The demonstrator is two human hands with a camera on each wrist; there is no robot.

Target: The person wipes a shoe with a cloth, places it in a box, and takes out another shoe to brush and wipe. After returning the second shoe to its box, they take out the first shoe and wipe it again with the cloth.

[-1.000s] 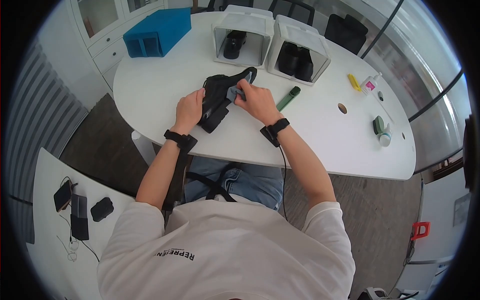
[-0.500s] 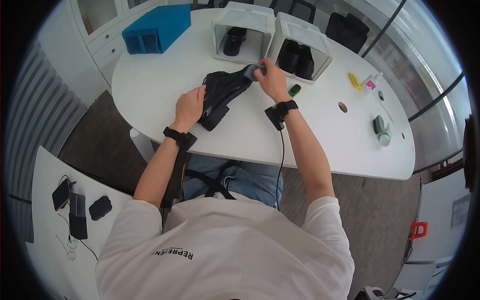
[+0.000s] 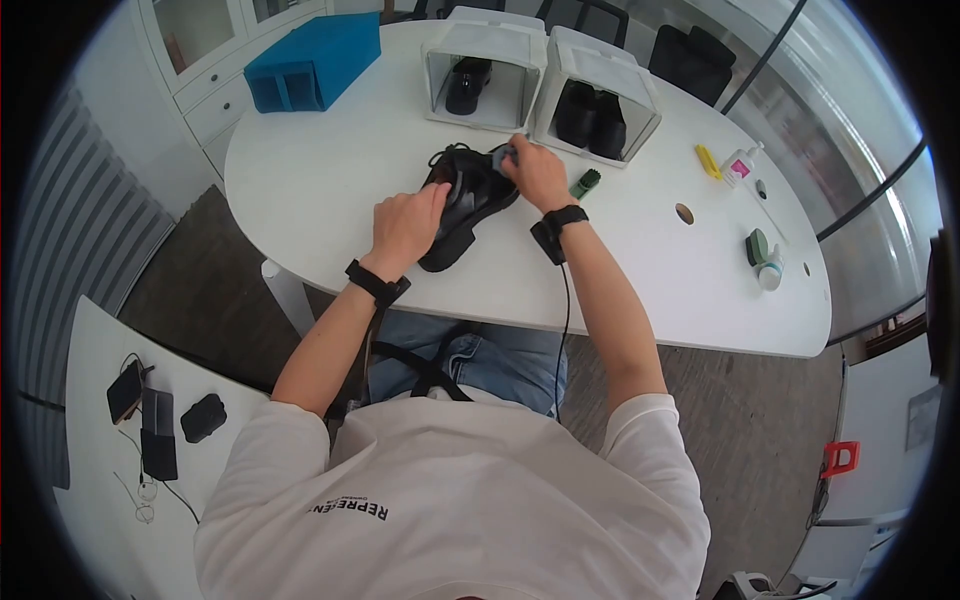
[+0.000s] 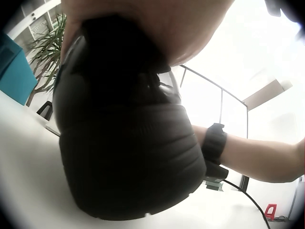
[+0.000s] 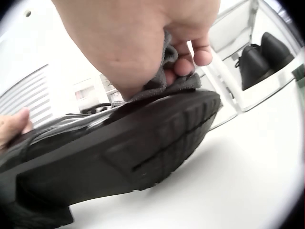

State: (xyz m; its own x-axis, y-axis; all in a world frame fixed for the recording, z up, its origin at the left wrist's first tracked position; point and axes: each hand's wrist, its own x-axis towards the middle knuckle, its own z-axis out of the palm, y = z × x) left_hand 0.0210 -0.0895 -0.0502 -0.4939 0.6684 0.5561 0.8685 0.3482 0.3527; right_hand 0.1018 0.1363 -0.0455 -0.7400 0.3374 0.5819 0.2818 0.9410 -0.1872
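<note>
A black lace-up shoe (image 3: 468, 222) is held tilted over the white table, its toe pointing away to the right. My left hand (image 3: 403, 232) grips it at the heel end, thumb and fingers at the opening. In the left wrist view the chunky heel (image 4: 131, 157) fills the middle. My right hand (image 3: 540, 178) holds a bunched grey cloth (image 5: 167, 88) against the toe, with the fingers curled into the fabric. The ridged sole (image 5: 157, 148) faces the right wrist camera.
A green brush (image 3: 588, 182) lies just right of my right hand. Behind stand two white shoe boxes (image 3: 485, 48) with black shoes inside, and a blue box (image 3: 335, 60). A pump bottle (image 3: 738, 168), a yellow item (image 3: 708, 163) and a small white bottle (image 3: 771, 276) are at the right.
The shoe has been turned so its laces and opening face up more, and my left hand has moved right with it. My right hand took the cloth out to the toe and stays there.
</note>
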